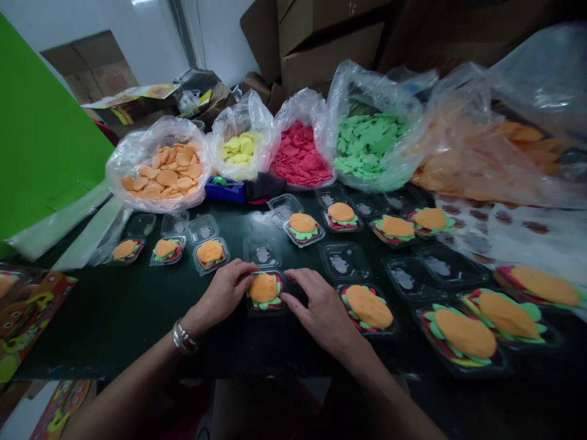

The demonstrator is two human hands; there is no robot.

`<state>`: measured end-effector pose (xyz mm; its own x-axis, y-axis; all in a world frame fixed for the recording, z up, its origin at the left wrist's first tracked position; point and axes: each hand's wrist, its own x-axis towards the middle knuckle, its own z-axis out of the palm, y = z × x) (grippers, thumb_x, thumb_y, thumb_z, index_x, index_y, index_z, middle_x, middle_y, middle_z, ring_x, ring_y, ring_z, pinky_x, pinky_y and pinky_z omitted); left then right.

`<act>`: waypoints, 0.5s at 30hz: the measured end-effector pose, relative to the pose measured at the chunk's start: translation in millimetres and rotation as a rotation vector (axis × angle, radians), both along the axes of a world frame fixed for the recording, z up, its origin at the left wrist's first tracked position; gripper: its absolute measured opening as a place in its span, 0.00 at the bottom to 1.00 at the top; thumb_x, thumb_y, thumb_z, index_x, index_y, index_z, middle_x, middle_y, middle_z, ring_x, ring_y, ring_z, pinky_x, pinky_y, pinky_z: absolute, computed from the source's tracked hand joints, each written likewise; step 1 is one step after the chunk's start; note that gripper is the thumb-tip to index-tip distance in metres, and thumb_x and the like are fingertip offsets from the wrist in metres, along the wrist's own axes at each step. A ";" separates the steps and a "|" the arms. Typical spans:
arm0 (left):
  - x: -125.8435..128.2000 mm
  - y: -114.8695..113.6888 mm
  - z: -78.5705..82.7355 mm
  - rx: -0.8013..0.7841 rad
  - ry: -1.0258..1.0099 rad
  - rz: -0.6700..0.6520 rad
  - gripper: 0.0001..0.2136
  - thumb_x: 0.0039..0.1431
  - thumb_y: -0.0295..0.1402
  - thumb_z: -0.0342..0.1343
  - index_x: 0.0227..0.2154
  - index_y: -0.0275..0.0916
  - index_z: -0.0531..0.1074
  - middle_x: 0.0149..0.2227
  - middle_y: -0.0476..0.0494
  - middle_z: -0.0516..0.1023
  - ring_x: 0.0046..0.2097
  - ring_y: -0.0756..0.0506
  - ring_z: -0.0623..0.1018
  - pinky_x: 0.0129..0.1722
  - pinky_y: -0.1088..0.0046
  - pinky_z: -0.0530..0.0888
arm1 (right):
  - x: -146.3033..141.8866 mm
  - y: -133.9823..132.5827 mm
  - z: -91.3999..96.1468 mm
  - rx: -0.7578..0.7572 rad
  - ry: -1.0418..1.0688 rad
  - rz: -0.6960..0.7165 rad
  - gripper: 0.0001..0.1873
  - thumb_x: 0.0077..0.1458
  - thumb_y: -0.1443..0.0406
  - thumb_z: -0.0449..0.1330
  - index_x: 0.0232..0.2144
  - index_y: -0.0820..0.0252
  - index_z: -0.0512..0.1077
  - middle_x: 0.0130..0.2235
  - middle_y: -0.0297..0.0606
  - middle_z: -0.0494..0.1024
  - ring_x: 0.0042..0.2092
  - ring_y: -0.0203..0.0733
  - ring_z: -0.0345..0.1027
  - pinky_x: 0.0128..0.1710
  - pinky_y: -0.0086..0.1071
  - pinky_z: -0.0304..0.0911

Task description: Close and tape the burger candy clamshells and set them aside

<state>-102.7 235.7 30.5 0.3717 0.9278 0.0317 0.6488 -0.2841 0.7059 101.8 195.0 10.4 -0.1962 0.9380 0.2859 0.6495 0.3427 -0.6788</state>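
In the head view a toy burger [265, 288] with an orange bun top, green frilly leaf and red layer sits in a clear plastic clamshell box [268, 310] at the table's front. Its lid [262, 252] lies folded back behind it. My left hand [225, 286] is closed at the box's left edge, with thumb and forefinger near its back left corner. On the right side my right hand [320, 305] has its fingers apart, the thumb close to the box's edge and the forefinger near the back right corner. Whether that thumb touches the box I cannot tell.
Several similar boxed burgers [368, 307] stand on the dark table [151, 318]. Behind are plastic bags of orange discs [167, 177], yellow pieces [238, 146], red pieces [302, 153] and green pieces [369, 140]. A blue tape dispenser [225, 190] sits before them.
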 end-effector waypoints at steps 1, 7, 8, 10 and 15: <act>-1.0 0.3 -1.8 -0.006 -0.005 -0.016 0.10 0.60 0.29 0.49 0.40 0.39 0.74 0.36 0.45 0.74 0.38 0.47 0.74 0.40 0.70 0.71 | 0.4 -1.8 -1.2 -0.004 -0.006 -0.013 0.15 0.53 0.68 0.60 0.45 0.58 0.69 0.44 0.44 0.75 0.45 0.49 0.68 0.46 0.46 0.67; 4.5 -0.6 -8.2 0.062 0.073 -0.145 0.13 0.63 0.30 0.46 0.44 0.40 0.73 0.37 0.44 0.72 0.38 0.47 0.72 0.39 0.71 0.71 | -4.8 -8.2 -8.0 -0.085 -0.015 0.004 0.23 0.48 0.68 0.65 0.48 0.58 0.67 0.45 0.44 0.73 0.46 0.50 0.67 0.46 0.46 0.67; 6.7 -0.6 -7.2 0.085 0.108 -0.179 0.13 0.63 0.30 0.45 0.44 0.40 0.73 0.37 0.44 0.72 0.38 0.47 0.71 0.39 0.70 0.70 | -5.3 -8.2 -8.3 -0.090 -0.013 0.015 0.24 0.48 0.69 0.65 0.49 0.58 0.67 0.45 0.44 0.72 0.46 0.50 0.67 0.46 0.46 0.67; 9.7 0.4 -3.5 0.113 0.149 -0.230 0.14 0.64 0.30 0.44 0.44 0.40 0.74 0.36 0.43 0.72 0.38 0.46 0.71 0.40 0.69 0.70 | -4.8 -8.2 -8.8 -0.097 -0.013 0.039 0.25 0.48 0.69 0.65 0.50 0.59 0.67 0.45 0.44 0.72 0.46 0.50 0.66 0.47 0.46 0.67; -1.8 -1.8 4.6 0.051 -0.039 0.012 0.13 0.61 0.30 0.47 0.45 0.39 0.72 0.41 0.43 0.75 0.41 0.46 0.74 0.42 0.70 0.71 | -1.1 -13.2 -15.5 -0.038 0.044 0.038 0.29 0.50 0.68 0.64 0.54 0.57 0.62 0.49 0.44 0.70 0.50 0.50 0.64 0.51 0.48 0.65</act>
<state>-104.6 233.9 35.1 0.3581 0.9290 0.0928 0.6248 -0.3123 0.7156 100.7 181.8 -5.1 -0.2198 0.9403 0.2597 0.6059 0.3402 -0.7191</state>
